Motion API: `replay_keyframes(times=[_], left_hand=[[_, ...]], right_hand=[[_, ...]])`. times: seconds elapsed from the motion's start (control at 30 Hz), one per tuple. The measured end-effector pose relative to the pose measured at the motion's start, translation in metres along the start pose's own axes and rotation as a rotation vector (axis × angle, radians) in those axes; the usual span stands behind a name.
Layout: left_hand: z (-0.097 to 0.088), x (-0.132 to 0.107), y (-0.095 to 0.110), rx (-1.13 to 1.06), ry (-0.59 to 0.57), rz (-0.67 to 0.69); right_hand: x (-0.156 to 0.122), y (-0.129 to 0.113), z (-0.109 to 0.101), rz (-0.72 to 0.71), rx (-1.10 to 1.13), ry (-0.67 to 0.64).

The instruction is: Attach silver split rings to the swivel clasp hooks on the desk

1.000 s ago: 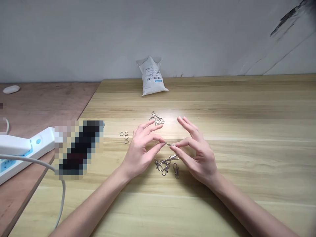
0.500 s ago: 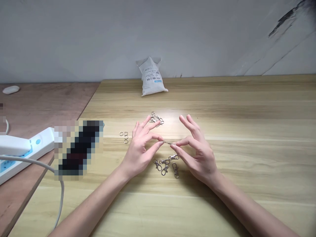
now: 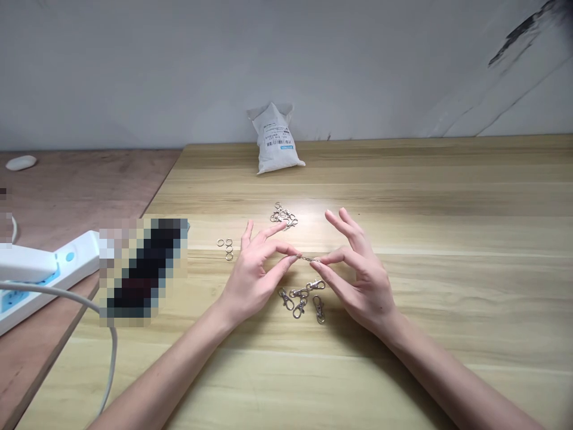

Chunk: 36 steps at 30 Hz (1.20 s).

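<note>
Over a light wooden table [image 3: 403, 197], my left hand [image 3: 255, 272] and my right hand [image 3: 356, 272] meet fingertip to fingertip. Between them they pinch one small silver metal clasp [image 3: 308, 259], thumb and forefinger of each hand on one end, the other fingers spread. Just below the hands lie several loose silver swivel clasps [image 3: 303, 297]. Behind the hands sits a small heap of clasps [image 3: 283, 215]. Three small metal rings [image 3: 226, 247] lie to the left of my left hand.
A white plastic bag with a printed label [image 3: 275, 138] stands at the table's far edge against the wall. At the left, a white power strip [image 3: 40, 275] with a grey cable [image 3: 107, 352] lies on a reddish board, with a blurred patch beside it.
Both hands stay on the clasp. My left hand's fingers have spread and shifted a little; nothing else has moved.
</note>
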State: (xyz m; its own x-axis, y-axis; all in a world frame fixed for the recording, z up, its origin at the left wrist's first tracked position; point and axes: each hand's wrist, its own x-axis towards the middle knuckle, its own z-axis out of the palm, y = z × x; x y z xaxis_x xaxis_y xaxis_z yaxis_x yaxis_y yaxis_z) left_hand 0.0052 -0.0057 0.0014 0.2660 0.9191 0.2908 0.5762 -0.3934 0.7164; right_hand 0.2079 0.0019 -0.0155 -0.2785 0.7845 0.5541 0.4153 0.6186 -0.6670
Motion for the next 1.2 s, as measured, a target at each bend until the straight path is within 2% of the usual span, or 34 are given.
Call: replay_keyframes(times=[0.53, 0.73, 1.2], left_hand=[[-0.001, 0.0002, 0.0065, -0.025, 0.013, 0.016], [-0.0036, 0.0019, 0.0024, -0.011, 0.035, -0.007], [0.0013, 0.0009, 0.0026, -0.051, 0.031, -0.01]], right_hand=[[-0.0002, -0.0041, 0.0033, 0.026, 0.061, -0.04], [0.0011, -0.004, 0.0016, 0.041, 0.057, 0.055], [0.0006, -0.0034, 0.0007, 0.035, 0.098, 0.052]])
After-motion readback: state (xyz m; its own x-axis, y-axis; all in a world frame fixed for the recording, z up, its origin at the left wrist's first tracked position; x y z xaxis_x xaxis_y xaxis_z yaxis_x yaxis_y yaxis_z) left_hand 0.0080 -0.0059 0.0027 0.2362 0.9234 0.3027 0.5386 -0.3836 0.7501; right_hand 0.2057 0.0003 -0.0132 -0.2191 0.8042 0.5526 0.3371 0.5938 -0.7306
